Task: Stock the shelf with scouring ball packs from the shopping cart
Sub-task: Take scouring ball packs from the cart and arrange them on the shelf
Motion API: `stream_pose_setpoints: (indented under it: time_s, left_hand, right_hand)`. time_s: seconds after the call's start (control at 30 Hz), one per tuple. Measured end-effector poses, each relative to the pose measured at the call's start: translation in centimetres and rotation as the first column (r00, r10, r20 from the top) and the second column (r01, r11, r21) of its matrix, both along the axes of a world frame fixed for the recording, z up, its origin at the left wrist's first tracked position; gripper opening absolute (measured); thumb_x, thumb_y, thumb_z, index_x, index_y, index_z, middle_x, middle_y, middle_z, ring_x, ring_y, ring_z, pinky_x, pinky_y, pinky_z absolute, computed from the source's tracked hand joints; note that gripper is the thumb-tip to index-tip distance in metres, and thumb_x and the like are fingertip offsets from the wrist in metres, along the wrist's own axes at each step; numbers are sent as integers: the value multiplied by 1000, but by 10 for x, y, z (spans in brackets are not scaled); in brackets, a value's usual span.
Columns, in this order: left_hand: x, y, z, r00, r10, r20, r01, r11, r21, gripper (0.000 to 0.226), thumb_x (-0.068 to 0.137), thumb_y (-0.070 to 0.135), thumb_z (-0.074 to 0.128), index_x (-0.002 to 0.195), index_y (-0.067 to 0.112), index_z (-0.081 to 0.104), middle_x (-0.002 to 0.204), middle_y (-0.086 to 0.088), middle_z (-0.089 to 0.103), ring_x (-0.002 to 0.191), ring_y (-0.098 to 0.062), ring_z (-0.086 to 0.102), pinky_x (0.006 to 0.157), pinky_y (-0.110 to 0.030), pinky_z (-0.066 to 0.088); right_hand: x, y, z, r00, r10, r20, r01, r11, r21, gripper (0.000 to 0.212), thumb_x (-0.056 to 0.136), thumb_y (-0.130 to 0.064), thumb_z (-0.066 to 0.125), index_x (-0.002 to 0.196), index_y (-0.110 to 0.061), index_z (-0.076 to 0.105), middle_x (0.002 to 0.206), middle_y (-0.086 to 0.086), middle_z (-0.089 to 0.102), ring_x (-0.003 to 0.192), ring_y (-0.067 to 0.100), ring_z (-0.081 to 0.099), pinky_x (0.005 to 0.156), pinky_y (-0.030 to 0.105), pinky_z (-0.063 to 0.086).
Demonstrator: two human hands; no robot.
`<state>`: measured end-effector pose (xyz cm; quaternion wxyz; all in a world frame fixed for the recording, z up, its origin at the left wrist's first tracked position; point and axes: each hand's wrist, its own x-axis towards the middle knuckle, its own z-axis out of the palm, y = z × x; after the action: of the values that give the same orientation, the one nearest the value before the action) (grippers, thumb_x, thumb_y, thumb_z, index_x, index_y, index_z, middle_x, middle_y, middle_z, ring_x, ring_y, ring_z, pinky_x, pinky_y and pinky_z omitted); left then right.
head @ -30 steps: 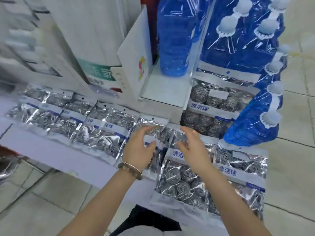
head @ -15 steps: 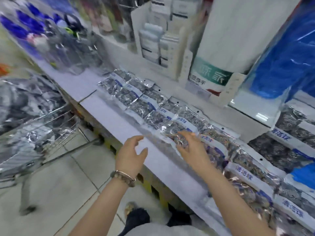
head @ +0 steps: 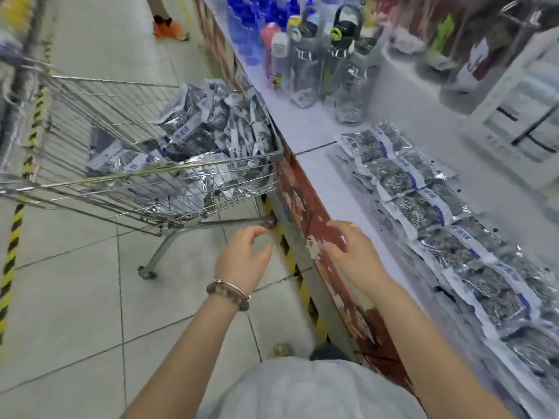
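A wire shopping cart (head: 90, 182) stands on the left, holding a heap of silvery scouring ball packs (head: 211, 125). A row of the same packs (head: 429, 213) lies overlapping along the white shelf (head: 320, 164) on the right. My left hand (head: 245, 255), with a bead bracelet at the wrist, hovers empty with relaxed fingers below the cart's front corner. My right hand (head: 354, 252) floats empty with spread fingers over the shelf's front edge, apart from the packs.
Clear drink bottles (head: 326, 62) stand at the back of the shelf, with boxed goods (head: 520, 122) to their right. The shelf base has a red front panel (head: 317, 225). Yellow-black tape (head: 12, 237) marks the tiled floor. Someone's orange shoe (head: 166, 27) shows far up the aisle.
My view has swung left from the shelf to the cart. Both hands have come off the packs on the shelf and moved left, now empty in the air near the cart.
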<state>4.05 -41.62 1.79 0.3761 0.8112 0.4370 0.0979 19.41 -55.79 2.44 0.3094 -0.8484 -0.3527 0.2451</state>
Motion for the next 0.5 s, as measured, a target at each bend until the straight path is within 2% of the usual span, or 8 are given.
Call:
stream_pose_setpoints:
  time_s: [0.17,0.27,0.43,0.5]
  left_hand:
    - [-35,48,-5,987,161,1,-161,987,2,32,85,25,61,116,23,58,121,5,58,109,-12,56,91,-33,47]
    - [-46,75,-10,970,242,-7,-242,970,-6,32,84,25,61,115,25,58,120,6,59,108,-12,56,90,-36,48]
    - [-35,127,-17,946,317,-63,-318,948,-13,30,86,28,60,116,26,57,120,7,58,109,-9,54,91,-32,47]
    - [-23,155,-16,943,323,-77,-324,946,-10,29,87,28,60,115,26,57,119,8,57,109,-9,54,90,-31,47]
  right_hand:
    - [-9,69,-3,987,160,10,-159,987,-25,44,95,-23,54,138,-18,44,140,0,44,128,14,41,97,15,26]
    - [-9,110,-9,973,231,7,-231,972,-30,45,95,-22,55,138,-18,44,139,1,45,127,13,43,97,15,27]
    - [8,181,-23,952,305,-39,-306,951,-35,46,94,-25,55,138,-21,43,137,-2,45,119,5,42,95,16,29]
    - [22,215,-26,946,320,-46,-321,946,-34,46,94,-25,55,138,-20,43,135,-1,46,117,8,45,93,17,31]
